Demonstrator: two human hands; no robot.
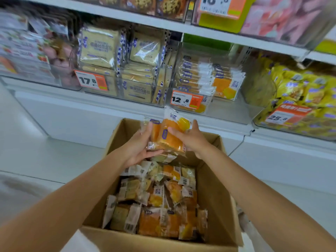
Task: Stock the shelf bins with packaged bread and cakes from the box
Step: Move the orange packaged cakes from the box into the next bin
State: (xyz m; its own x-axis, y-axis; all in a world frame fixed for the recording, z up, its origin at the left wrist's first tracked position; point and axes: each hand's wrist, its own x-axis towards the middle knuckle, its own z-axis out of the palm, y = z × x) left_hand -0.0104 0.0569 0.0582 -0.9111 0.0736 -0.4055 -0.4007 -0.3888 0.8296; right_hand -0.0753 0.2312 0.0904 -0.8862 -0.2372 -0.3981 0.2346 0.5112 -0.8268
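We see both hands above the far end of the cardboard box (216, 188), and between them they hold a small bundle of orange bread packets (169, 137). The left hand (136, 148) grips the bundle from the left side, with the fingers up along it and the thumb under it. The right hand (192, 140) grips it from the right, with the thumb across the front. The bundle is in the air, just below the clear bin (229, 111) on the shelf; if its top edge touches the bin, we cannot tell. This bin carries a price tag (185, 100) that reads 12.8, and it contains stocked packets (225, 84) of the same orange kind. The box is open and near us, filled with mixed packets (156, 200), orange ones and pale ones, which lie loosely. In the bin to the left stand toast packets (100, 46). In the bin at the far right lie yellow packets (298, 88).
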